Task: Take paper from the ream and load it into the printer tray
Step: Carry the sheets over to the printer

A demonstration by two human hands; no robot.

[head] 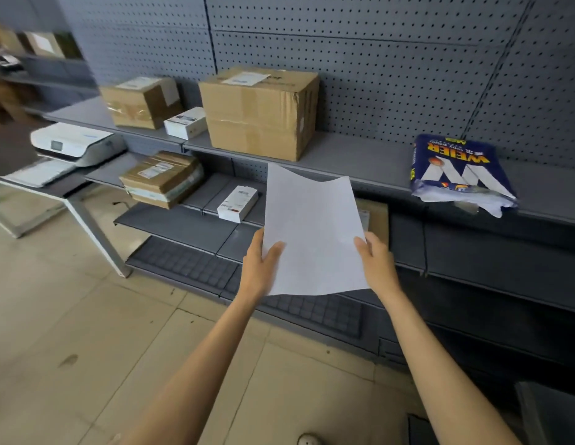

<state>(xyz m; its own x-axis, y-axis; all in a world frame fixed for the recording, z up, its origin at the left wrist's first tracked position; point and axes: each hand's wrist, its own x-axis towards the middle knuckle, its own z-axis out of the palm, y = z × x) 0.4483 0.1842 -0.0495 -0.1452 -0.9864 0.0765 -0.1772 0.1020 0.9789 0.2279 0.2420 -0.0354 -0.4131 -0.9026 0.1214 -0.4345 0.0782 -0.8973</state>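
both bare forearms reach forward and up from the bottom edge of the view, roughly parallel, drawing a little closer together toward the wrists. the left hand (260,268) is raised with its back partly toward the camera, thumb pressed on the near face of the paper (313,232) at its lower left edge, the other fingers hidden behind the sheet. the right hand (377,263) mirrors it at the lower right edge, thumb on top and fingers curled behind. both wrists are straight and level with each other, the hands set well apart.
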